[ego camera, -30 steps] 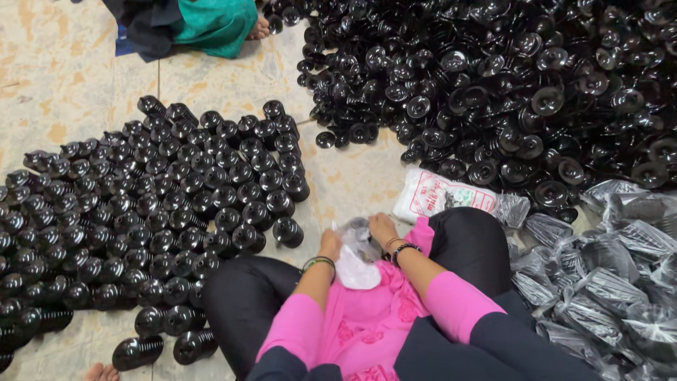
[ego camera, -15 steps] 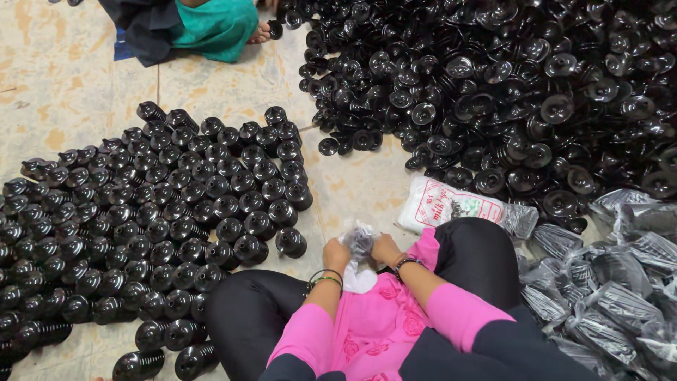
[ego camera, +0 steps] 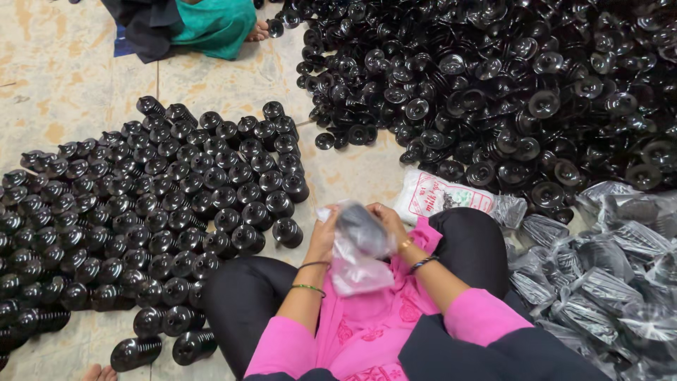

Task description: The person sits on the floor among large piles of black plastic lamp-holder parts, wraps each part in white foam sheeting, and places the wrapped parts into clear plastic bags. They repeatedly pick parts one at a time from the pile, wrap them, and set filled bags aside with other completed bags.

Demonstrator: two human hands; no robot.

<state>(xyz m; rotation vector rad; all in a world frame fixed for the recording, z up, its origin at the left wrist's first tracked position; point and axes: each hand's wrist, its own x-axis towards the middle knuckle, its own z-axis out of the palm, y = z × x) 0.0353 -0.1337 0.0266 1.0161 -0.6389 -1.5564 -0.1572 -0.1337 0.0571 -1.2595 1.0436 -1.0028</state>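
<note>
I sit cross-legged on the floor in a pink top and black trousers. My left hand [ego camera: 324, 233] and my right hand [ego camera: 384, 220] are raised over my lap, both gripping a clear plastic bag [ego camera: 356, 264]. A black round plastic part [ego camera: 361, 227] sits inside the top of the bag, between my hands. The nearest loose black part [ego camera: 287, 232] stands on the floor just left of my left hand.
Rows of upright black parts [ego camera: 141, 204] cover the floor at left. A large loose heap of black parts [ego camera: 508, 85] fills the upper right. Bagged parts [ego camera: 606, 275] are piled at right. A white printed packet [ego camera: 441, 197] lies by my knee. Another person in green [ego camera: 211, 25] sits at top.
My hands have risen from my lap with the clear bag, and the black part now sits in its mouth. The camera has shifted slightly.
</note>
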